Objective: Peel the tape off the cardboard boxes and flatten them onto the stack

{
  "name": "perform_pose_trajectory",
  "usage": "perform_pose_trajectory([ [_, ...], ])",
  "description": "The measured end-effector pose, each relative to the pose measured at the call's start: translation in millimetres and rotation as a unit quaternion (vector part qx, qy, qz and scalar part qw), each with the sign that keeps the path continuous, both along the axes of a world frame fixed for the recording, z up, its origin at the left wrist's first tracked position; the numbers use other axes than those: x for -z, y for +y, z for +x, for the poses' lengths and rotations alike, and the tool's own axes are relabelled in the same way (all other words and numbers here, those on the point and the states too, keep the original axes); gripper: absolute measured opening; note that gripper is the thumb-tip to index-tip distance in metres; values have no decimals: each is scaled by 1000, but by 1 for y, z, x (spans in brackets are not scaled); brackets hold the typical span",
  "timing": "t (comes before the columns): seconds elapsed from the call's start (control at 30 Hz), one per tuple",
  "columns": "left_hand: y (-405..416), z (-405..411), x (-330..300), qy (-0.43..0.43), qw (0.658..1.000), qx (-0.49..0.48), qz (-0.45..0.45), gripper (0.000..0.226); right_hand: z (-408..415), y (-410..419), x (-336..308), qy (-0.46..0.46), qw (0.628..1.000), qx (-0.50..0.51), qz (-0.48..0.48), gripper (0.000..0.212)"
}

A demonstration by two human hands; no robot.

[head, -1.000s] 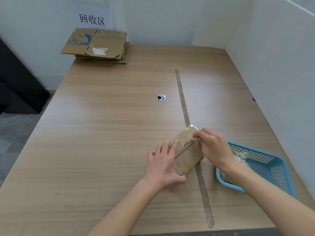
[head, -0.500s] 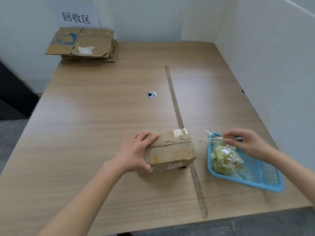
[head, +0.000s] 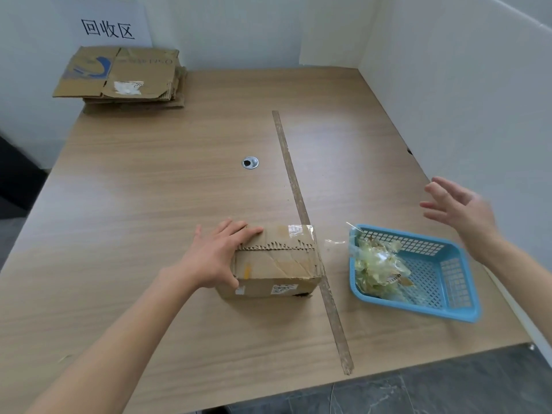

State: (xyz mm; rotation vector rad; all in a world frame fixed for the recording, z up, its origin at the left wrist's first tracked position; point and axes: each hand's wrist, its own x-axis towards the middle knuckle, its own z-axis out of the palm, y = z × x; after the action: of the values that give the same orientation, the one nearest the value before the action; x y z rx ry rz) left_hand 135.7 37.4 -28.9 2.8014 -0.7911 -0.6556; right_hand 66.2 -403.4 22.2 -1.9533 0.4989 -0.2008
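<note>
A wooden table point(head: 149, 204) fills a white-walled booth, with a sign taped to the back wall above the far-left corner. There a stack point(head: 119, 77) of flattened cardboard lies, well apart from the work at the near edge. The box point(head: 276, 259) sits near the middle front, its long axis running left to right, still standing with tape point(head: 295, 230) on its far right top corner. The left hand point(head: 215, 255) grips its left end, fingers curled over the top edge and thumb on the near side. The right hand point(head: 460, 207) hangs in the air beyond the basket point(head: 451, 297) — fingers spread, holding nothing — and the basket of peeled tape scraps lies between it and the box. So the box lies to that hand's left and nearer the person; the remaining tape faces its side — likely its next reach.
</note>
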Motion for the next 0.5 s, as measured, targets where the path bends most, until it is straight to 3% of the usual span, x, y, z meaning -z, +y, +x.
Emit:
perform_pose_trajectory([
  [0.03, -1, 0, -1, 4, 1000, 0, 13, 122, -1, 6, 0, -36, 991, 1, -128, 54],
  [0.1, -10, -3, 0, 0, 999, -2, 38, 126, -6, 34, 4, -117, 930, -103, -332, 34],
  [0.2, -39, -14, 8, -32, 999, 16, 5, 131, -16, 99, 24, -168, 815, -377, -406, 34],
  [0.27, -56, -18, 19, -69, 996, 48, -34, 127, -18, 125, 47, -143, 732, -486, -456, 46],
  [0.3, -60, -19, 25, -88, 993, 53, -51, 123, -17, 129, 56, -129, 713, -505, -469, 50],
  [0.37, -62, -19, 35, -124, 988, 42, -83, 115, -15, 129, 65, -123, 710, -505, -476, 52],
  [0.5, -57, -19, 43, -156, 980, 30, -118, 110, -10, 125, 62, -173, 705, -488, -485, 34],
])
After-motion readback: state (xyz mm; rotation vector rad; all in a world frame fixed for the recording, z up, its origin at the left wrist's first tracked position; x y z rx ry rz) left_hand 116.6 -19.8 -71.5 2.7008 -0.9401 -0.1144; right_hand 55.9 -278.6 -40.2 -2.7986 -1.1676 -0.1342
